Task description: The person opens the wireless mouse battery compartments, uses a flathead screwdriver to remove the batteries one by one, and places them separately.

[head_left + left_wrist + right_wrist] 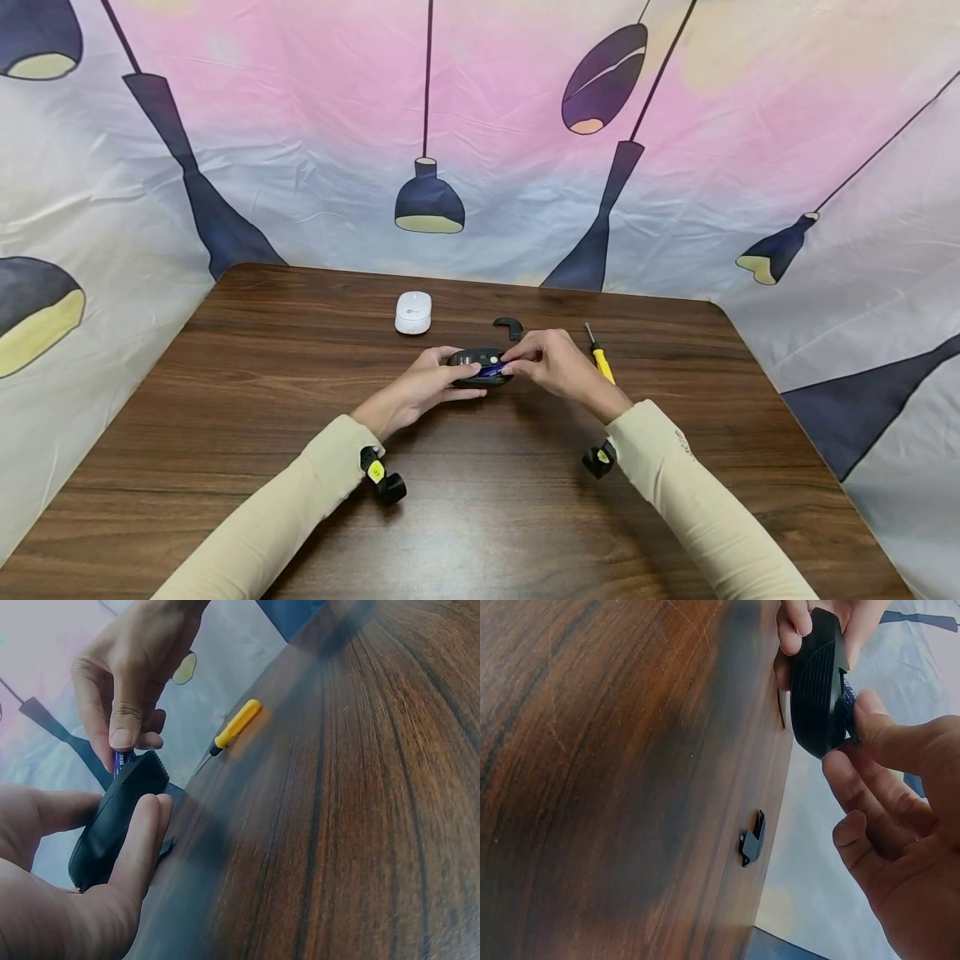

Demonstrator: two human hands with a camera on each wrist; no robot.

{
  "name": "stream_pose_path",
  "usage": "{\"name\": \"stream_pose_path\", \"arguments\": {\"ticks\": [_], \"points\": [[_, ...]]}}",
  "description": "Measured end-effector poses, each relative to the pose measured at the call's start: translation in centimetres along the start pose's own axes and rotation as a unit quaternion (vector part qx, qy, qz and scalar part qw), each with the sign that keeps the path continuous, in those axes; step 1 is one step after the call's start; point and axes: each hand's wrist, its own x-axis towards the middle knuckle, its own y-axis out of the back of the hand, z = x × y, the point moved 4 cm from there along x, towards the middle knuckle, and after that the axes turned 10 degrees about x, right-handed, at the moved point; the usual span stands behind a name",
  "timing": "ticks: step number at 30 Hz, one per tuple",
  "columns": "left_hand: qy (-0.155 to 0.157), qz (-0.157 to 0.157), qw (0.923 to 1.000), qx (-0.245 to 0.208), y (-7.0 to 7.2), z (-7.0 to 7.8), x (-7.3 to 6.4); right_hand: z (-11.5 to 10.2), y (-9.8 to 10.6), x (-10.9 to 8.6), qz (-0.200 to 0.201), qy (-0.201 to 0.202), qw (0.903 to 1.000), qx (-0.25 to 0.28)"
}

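Observation:
A black computer mouse point(480, 354) is held bottom side up over the table by my left hand point(420, 389), thumb on one side and fingers along the other. Its battery bay lies uncovered, with a blue battery point(492, 369) at it. Thumb and fingertips of my right hand point(558, 362) pinch that battery at the mouse's right end. In the left wrist view the battery point(122, 760) sticks up from the mouse point(112, 821) under the right thumb. The right wrist view shows the battery point(849, 709) partly out along the mouse's open side.
Behind the mouse lies a small curved black cover point(510, 325) on the brown wooden table point(300, 367). A white mouse point(413, 312) sits at the back, left of it. To the right is a screwdriver point(602, 362) with a yellow handle. A printed cloth point(330, 192) hangs behind the table.

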Motion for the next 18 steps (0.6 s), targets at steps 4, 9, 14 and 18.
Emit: {"name": "stream_pose_path", "arguments": {"ticks": [4, 9, 14, 18], "points": [[0.001, 0.0, 1.0, 0.001, 0.0, 0.0, 0.0, 0.0, 0.0, 0.0, 0.001, -0.003, 1.0, -0.004], [-0.001, 0.002, 1.0, 0.001, 0.1, 0.0, 0.0, 0.2, 0.2, -0.1, 0.006, -0.007, 0.9999, -0.006], [-0.002, 0.003, 1.0, 0.0, 0.3, -0.1, -0.1, 0.4, 0.7, -0.1, 0.019, -0.015, 0.9996, -0.011], [-0.003, 0.007, 1.0, 0.001, 0.4, -0.2, -0.1, 0.5, 1.2, -0.1, 0.031, -0.013, 0.9993, -0.018]]}}
